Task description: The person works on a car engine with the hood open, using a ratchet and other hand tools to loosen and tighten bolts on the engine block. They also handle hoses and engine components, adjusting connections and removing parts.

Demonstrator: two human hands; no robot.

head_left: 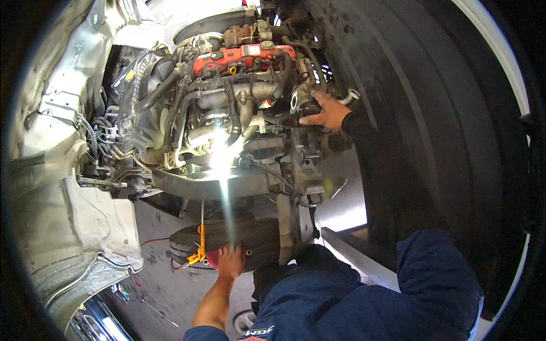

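My right hand (329,113) is at the right side of the engine (242,96). Its thumb and fingers are spread around a dark metal fitting with a round flange (295,101). Lower down, my left hand (231,261) grips a bunched red cloth (212,257) on top of a black tire (264,236); some of its fingertips are hard to make out. Beside that hand, an orange tool or hook (201,241) stands at the tire's left part. The engine has a red top cover (244,55), and a bright lamp (223,156) glares at its front.
A metal crossbeam (210,183) runs between the engine and me. Pale bare body panels (57,136) rise on the left, with wires and hoses beside them. A large dark ribbed panel (432,113) fills the right side. A thin rod (159,312) lies on the grey floor (153,221).
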